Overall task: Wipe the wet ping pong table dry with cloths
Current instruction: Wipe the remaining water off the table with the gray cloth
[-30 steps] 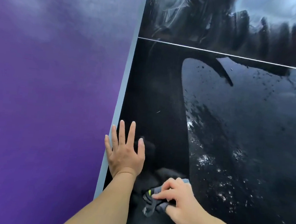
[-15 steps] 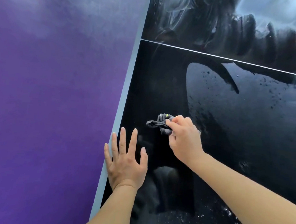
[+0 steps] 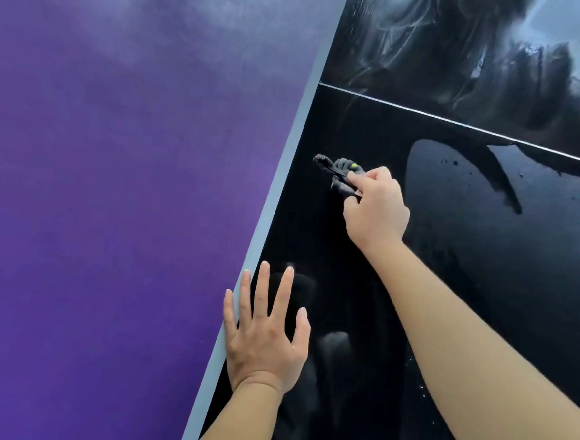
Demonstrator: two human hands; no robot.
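Grey cloth (image 3: 341, 173) was bunched in your right hand (image 3: 375, 208) grip near the counter (image 3: 356, 128) edge; left hand (image 3: 266, 342) lay spread flat. Mid-wipe I'd say; puddle (image 3: 486, 240) at 3 o'clock probably next.

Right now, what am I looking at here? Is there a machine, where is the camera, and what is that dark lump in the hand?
No machine: a person works bare-handed, and one camera worn on the head looks down at the hands. The black surface is a ping pong table with a white line across it and water drops on the right. The left hand lies flat at the table's edge. The right hand grips a bunched dark cloth, wiping. The purple area beside the table looks like the floor.
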